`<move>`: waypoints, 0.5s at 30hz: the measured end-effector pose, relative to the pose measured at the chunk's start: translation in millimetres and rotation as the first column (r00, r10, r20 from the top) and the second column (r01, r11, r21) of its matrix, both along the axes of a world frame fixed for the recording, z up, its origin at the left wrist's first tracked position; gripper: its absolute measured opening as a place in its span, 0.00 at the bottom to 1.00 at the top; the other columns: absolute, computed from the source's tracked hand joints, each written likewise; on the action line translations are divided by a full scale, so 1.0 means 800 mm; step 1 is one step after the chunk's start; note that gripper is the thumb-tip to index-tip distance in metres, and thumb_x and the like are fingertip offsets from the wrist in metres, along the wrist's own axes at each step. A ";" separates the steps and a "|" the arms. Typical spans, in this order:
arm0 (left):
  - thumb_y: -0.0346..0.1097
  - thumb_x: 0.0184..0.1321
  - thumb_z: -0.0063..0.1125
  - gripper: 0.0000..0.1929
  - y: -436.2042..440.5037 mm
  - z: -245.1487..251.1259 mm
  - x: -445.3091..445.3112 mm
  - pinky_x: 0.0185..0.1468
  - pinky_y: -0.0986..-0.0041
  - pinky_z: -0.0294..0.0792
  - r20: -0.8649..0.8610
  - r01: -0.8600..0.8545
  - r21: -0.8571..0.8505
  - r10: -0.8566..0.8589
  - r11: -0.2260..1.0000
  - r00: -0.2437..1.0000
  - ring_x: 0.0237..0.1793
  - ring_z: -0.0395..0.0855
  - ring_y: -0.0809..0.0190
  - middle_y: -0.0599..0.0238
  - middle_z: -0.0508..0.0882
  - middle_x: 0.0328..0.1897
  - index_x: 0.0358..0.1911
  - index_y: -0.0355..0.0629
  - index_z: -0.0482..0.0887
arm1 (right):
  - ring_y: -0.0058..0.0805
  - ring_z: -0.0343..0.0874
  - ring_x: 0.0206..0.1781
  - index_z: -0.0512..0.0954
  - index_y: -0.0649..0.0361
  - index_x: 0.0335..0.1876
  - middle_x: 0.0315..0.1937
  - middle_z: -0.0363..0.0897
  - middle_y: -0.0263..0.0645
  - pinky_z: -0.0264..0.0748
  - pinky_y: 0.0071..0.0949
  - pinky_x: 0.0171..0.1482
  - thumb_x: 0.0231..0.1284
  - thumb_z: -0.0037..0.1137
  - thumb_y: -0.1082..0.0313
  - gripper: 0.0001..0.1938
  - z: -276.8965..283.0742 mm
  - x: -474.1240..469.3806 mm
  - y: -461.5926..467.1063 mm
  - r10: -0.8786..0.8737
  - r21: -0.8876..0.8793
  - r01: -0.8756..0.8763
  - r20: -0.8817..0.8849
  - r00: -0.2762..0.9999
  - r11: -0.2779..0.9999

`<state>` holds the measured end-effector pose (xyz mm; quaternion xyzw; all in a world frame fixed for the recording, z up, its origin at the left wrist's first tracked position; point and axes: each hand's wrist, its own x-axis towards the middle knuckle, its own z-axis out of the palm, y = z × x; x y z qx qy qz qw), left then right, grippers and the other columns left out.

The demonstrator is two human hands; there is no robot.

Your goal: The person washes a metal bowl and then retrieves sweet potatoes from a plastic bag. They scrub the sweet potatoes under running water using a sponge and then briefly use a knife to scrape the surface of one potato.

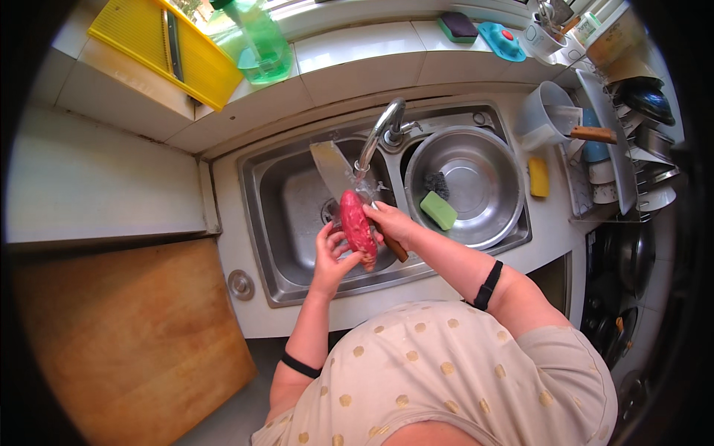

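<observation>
A red-skinned sweet potato (pixel 357 223) is held over the left basin (pixel 290 195) of a steel double sink, just below the tap (pixel 385 128). My left hand (pixel 333 253) grips its lower left side, thumb near the tapered, paler end. In my right hand (pixel 390 223) is a cleaver, its wooden handle (pixel 396 249) poking out below the palm. The broad cleaver blade (pixel 330 163) points up and left, partly hidden behind the sweet potato. My right thumb reaches the sweet potato's side. Water seems to run from the spout onto the blade.
A steel bowl (pixel 479 167) in the right basin holds a green sponge (pixel 439 211) and a steel scourer (pixel 437 184). A yellow sponge (pixel 538 177) and a loaded dish rack (pixel 608 145) stand right. At left are a wooden board (pixel 128 334) and, on the ledge, a yellow slicer (pixel 206 61).
</observation>
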<state>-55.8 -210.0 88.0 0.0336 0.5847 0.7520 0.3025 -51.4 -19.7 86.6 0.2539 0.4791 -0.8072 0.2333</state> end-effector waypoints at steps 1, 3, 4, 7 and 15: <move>0.37 0.44 0.74 0.45 0.009 -0.002 -0.004 0.59 0.66 0.68 -0.070 0.020 -0.149 -0.031 0.989 0.997 0.57 0.72 0.56 0.57 0.68 0.61 0.64 0.42 0.55 | 0.15 0.69 0.22 0.69 0.56 0.55 0.42 0.79 0.37 0.69 0.18 0.25 0.66 0.51 0.53 0.19 0.002 -0.001 -0.007 0.010 0.038 -0.010 -0.011 1.000 0.999; 0.36 0.44 0.74 0.40 0.021 -0.005 -0.011 0.54 0.70 0.70 -0.232 -0.087 -0.351 0.004 0.932 0.973 0.51 0.76 0.61 0.58 0.74 0.53 0.59 0.41 0.61 | 0.20 0.73 0.27 0.72 0.59 0.54 0.35 0.78 0.33 0.73 0.23 0.32 0.65 0.52 0.55 0.19 0.008 -0.003 -0.015 0.114 0.207 -0.079 -0.166 0.980 0.975; 0.36 0.45 0.73 0.37 0.023 -0.007 -0.014 0.53 0.71 0.71 -0.235 -0.094 -0.375 0.003 0.922 0.972 0.49 0.77 0.62 0.59 0.76 0.50 0.58 0.41 0.63 | 0.23 0.75 0.27 0.72 0.59 0.54 0.33 0.79 0.34 0.74 0.26 0.33 0.64 0.52 0.56 0.19 0.012 -0.002 -0.015 0.112 0.260 -0.057 -0.203 0.973 0.964; 0.32 0.44 0.68 0.28 0.018 -0.016 -0.022 0.48 0.71 0.72 -0.266 -0.137 -0.411 0.025 0.901 0.964 0.42 0.79 0.64 0.60 0.80 0.41 0.50 0.40 0.69 | 0.33 0.80 0.28 0.73 0.55 0.56 0.30 0.81 0.40 0.75 0.30 0.34 0.61 0.54 0.61 0.18 0.023 0.005 -0.004 0.294 0.695 -0.046 -0.243 0.924 0.717; 0.27 0.46 0.63 0.17 0.026 -0.029 -0.056 0.33 0.77 0.72 -0.213 -0.040 -0.415 -0.055 0.909 0.975 0.30 0.79 0.70 0.69 0.80 0.31 0.40 0.39 0.74 | 0.34 0.77 0.27 0.73 0.44 0.57 0.25 0.74 0.32 0.74 0.32 0.27 0.47 0.61 0.72 0.27 0.054 0.034 0.035 0.756 0.905 0.361 -0.396 0.521 0.226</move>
